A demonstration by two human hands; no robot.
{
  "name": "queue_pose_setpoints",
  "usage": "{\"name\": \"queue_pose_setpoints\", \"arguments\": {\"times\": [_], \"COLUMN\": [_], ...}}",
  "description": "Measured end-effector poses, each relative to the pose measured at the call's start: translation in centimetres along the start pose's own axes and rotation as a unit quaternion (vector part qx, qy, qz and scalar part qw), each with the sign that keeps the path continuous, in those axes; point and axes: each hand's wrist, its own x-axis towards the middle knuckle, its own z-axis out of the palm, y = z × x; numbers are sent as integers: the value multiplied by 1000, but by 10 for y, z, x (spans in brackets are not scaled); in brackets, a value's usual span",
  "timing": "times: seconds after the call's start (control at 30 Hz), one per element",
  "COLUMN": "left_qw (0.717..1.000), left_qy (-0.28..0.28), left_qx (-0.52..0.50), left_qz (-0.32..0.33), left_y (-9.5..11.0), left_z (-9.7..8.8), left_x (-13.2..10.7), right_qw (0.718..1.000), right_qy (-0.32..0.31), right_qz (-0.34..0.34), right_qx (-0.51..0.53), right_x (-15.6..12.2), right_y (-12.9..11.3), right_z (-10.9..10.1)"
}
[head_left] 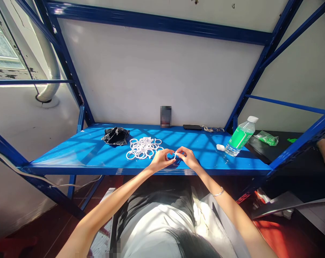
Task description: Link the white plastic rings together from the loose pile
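Note:
Just above the front edge of the blue shelf, my left hand (161,158) and my right hand (188,157) face each other, fingertips almost meeting. Both are closed in a pinch on one white plastic ring (175,155), seen nearly edge-on between them. Fingers cover part of that ring. Left of my left hand lies a loose pile of several white rings (144,147), overlapping one another. Behind the pile, to its left, is a crumpled black plastic bag (116,136).
A water bottle (240,137) with a green label stands at the right beside a small white case (220,147). Along the back are an upright phone (166,116), a black flat device (192,127) and a coiled cable (213,129). Blue posts (248,84) frame the shelf.

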Motion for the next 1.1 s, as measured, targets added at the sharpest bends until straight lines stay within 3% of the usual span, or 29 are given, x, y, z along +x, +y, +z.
{"name": "queue_pose_setpoints", "arguments": {"times": [0.83,1.1], "left_qw": [1000,999], "left_qy": [13,15], "left_qx": [-22,26], "left_qz": [-7,42], "left_y": [-1,-8], "left_z": [1,6], "left_x": [0,0], "right_qw": [999,999], "right_qy": [0,-15], "right_qz": [13,10], "right_qx": [37,49], "right_x": [1,2], "right_y": [2,3], "right_z": [1,3]}}
